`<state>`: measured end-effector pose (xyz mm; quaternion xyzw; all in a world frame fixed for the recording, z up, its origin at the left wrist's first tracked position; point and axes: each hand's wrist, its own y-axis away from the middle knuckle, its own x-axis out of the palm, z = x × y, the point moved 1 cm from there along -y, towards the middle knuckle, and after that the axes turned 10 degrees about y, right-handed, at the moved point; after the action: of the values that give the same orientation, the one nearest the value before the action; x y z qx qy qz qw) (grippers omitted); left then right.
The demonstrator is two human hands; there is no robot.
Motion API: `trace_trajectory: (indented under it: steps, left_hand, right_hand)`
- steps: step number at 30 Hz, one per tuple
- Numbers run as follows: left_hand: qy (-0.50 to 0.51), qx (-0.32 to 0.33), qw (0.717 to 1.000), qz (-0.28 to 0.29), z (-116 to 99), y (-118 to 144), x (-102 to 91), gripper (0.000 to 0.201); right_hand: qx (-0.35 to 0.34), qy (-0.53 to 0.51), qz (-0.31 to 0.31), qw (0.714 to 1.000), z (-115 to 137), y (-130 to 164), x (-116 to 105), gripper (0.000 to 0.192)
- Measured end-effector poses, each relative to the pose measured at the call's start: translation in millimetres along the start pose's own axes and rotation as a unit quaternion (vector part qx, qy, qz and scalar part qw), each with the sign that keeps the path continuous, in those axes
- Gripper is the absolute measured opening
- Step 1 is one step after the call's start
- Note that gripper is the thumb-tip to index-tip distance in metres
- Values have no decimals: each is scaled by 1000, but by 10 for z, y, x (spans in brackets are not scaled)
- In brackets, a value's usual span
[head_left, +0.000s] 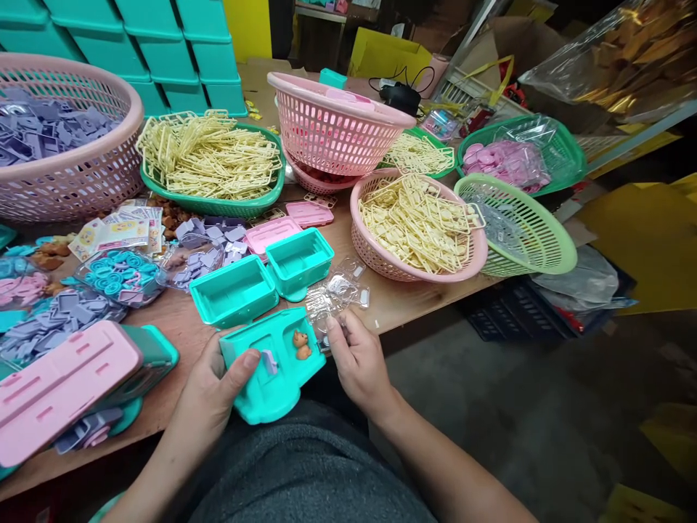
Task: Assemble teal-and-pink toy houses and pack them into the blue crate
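My left hand [221, 381] grips the left side of a teal plastic toy tray [283, 385], its thumb on top next to a small lilac piece [270, 362]. A little brown animal figure [301, 345] sits in a recess on the tray's right side. Beside the tray's right edge, my right hand [360, 359] is closed in a pinch on a clear plastic piece [322, 330], partly hidden by the fingers. More clear plastic parts [345, 283] lie just beyond on the table. Two open teal boxes [235, 292] stand behind the tray.
Pale yellow frames fill a pink basket [359, 236] and a green basket [218, 207]. A tall pink basket [343, 134] stands at the back. On the left are lilac parts [59, 319] and a pink-topped teal box [65, 385]. The table edge [430, 309] runs along the right.
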<state>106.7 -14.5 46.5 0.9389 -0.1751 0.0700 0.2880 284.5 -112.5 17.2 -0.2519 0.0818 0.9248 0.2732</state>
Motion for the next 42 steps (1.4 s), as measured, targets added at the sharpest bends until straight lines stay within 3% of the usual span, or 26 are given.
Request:
trace_trajectory:
  steps: [9, 17, 21, 25, 28, 30, 39, 42]
  left_hand:
    - [-11, 6, 1000, -10, 19, 7, -2, 74]
    - [-51, 58, 997, -21, 8, -9, 49, 68]
    - [-22, 29, 999, 3, 85, -91, -67, 75]
    - [-20, 26, 999, 33, 92, -121, -142, 76]
    - [-33, 35, 998, 39, 40, -90, -117, 75]
    - [-40, 42, 998, 31, 4, -53, -77, 71]
    - [-54, 72, 996, 24, 55, -28, -82, 64]
    - [-3, 57, 998, 33, 84, -60, -128, 59]
  right_hand:
    - [-13, 27, -19, 999, 55, 31, 9, 31]
    - [-61, 170, -71, 981, 128, 61, 102, 25]
    - [-70, 153, 11, 986, 149, 84, 38, 31]
    - [-30, -62, 132, 989, 132, 33, -48, 48]
    - [41, -239, 218, 945, 120, -76, -10, 51]
    - [59, -281, 268, 920, 132, -145, 38, 61]
    - [72, -271, 283, 917, 125, -239, 69, 60]
    - [67, -260, 284, 921, 131, -256, 88, 56]
